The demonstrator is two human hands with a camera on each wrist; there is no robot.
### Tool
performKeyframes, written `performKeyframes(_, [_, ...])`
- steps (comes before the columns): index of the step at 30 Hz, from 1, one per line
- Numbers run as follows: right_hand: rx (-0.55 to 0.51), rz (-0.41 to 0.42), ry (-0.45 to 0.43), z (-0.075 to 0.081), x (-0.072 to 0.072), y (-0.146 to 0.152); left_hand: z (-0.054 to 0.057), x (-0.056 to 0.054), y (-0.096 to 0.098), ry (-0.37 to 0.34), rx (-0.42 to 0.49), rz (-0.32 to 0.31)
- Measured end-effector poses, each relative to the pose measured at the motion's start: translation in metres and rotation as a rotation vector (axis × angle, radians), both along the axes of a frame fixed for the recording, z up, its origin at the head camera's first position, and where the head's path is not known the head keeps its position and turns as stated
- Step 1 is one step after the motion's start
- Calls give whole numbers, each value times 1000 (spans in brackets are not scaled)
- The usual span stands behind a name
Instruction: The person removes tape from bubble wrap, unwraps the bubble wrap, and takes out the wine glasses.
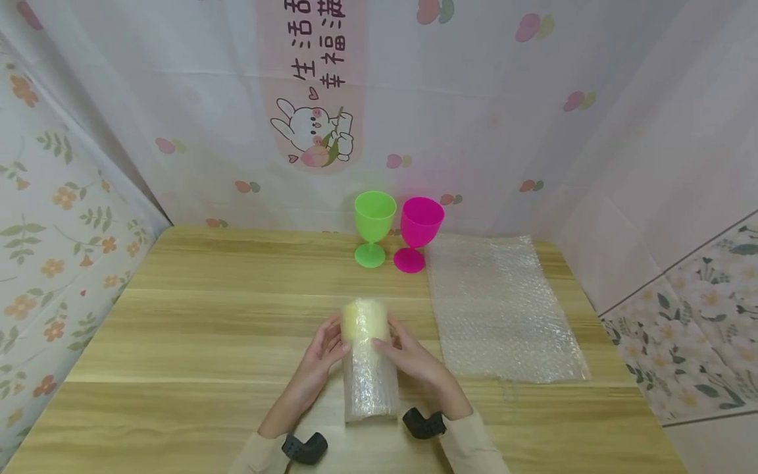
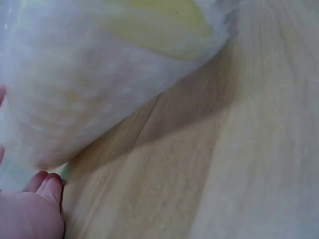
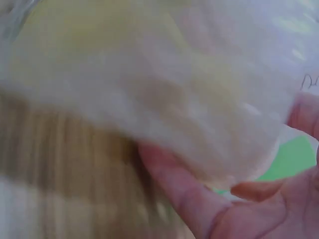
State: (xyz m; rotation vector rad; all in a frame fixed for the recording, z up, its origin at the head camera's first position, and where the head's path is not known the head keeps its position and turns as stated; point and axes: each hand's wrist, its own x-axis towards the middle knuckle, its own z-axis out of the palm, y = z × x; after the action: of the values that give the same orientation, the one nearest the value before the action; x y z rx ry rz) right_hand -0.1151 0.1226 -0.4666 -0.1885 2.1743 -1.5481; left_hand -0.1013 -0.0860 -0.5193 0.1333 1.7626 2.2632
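Bubble-wrap bundle (image 1: 371,375), yellow within, is held from both sides by left hand (image 1: 320,350) and right hand (image 1: 414,357) — each grip curved round it — over tabletop (image 1: 207,322), nearer than lime-green goblet (image 1: 374,220) and magenta goblet (image 1: 420,225).

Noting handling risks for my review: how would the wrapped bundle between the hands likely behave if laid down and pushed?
The wrapped bundle would probably roll on its side, being rounded like a tube. It may give slightly when pressed, since bubble wrap covers it. Its shiny surface suggests it could be somewhat slippery.
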Motion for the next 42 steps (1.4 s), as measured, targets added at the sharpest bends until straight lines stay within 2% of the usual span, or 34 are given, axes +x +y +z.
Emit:
performKeyframes(3, [-88, 37, -39, -4, 4, 4, 3, -2, 4, 25, -27, -12])
performKeyframes(5, [-84, 19, -20, -4, 7, 5, 6, -3, 7, 34, -60, -20])
performKeyframes(7, [-8, -26, 64, -4, 11, 5, 10, -3, 12, 43, -116, -19])
performKeyframes(10, [107, -144, 204, 1, 19, 2, 15, -4, 18, 12, -183, -13])
performKeyframes(13, [158, -231, 356, 7, 27, -4, 17, -5, 24, -18, -214, -15])
performKeyframes(16, [194, -259, 486, 10, 34, -9, 18, -4, 28, -29, -200, -21])
performKeyframes(18, [211, -274, 538, 10, 37, -10, 18, -3, 30, -8, -211, -21])
performKeyframes(20, [217, -296, 557, 9, 40, -9, 19, -2, 33, 36, -257, -12])
performKeyframes(24, [206, -345, 571, 3, 43, -5, 21, 1, 42, 177, -384, -11])
performKeyframes(28, [220, -379, 590, -2, 47, 1, 25, 4, 52, 265, -434, -40])
performKeyframes(32, [248, -381, 598, -5, 49, 5, 27, 7, 59, 276, -437, -44])
performKeyframes(42, [266, -281, 660, -3, 48, 8, 29, 10, 58, 251, -393, -50])
